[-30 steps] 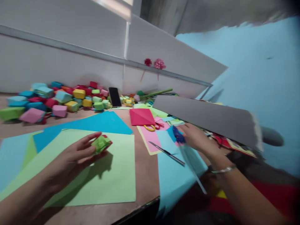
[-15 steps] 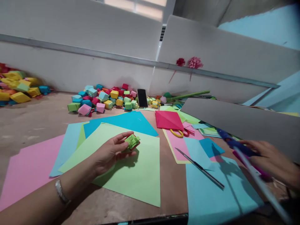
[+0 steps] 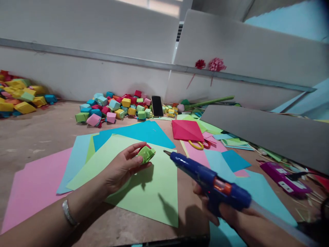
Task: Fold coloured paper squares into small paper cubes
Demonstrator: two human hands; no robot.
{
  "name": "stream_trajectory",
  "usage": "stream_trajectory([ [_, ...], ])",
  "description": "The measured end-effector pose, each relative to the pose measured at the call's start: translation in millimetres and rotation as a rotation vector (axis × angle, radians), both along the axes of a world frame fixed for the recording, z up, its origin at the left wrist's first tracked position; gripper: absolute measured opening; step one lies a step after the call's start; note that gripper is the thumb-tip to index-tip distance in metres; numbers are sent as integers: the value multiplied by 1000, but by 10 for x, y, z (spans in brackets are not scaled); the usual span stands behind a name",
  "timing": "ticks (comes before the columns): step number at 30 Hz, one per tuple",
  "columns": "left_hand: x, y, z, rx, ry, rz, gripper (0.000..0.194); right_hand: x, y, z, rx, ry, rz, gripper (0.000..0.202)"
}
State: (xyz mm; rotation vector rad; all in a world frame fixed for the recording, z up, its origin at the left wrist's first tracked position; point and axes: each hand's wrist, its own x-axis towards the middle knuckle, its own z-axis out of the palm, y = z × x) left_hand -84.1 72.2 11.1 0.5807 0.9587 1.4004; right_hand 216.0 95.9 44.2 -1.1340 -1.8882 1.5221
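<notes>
Between the fingers and thumb of my left hand [image 3: 122, 168] is a small folded green paper piece [image 3: 146, 155] with a bit of red at its back edge. That hand is over a pale green paper sheet [image 3: 159, 192]. My right hand [image 3: 226, 212] grips a blue hot glue gun [image 3: 203, 171] by its handle. The gun's metal tip [image 3: 167, 152] points left toward the paper piece, a short gap away from it. A clear glue stick [image 3: 277, 219] sticks out of the gun's rear.
Small folded paper boxes [image 3: 113, 106] lie heaped at the back beside a phone [image 3: 156, 106]. Scissors [image 3: 196, 144] lie partly under a red paper square [image 3: 187, 130]. At right are a purple power strip [image 3: 284, 178] and a grey board [image 3: 257, 133]. Pink sheets [image 3: 38, 181] lie left.
My right hand has brought the glue gun from the far right to near the left hand, tip leading. The green paper piece has tilted slightly in my left hand.
</notes>
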Motion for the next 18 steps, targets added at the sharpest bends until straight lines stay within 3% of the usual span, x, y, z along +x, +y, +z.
stream_trajectory([
  [3, 9, -6, -19, 53, 22, -22, 47, -159, -22, 76, -132, 14, 95, 50],
  [5, 12, -10, -33, 89, 41, -31, 45, -234, -17, 122, -133, 3, 170, 41],
  [13, 32, -20, -31, 129, 111, -73, 47, -367, -14, 134, -74, -60, 189, 20],
  [18, 37, -22, -15, 115, 136, -78, 47, -395, -17, 143, -89, -67, 231, 21],
])
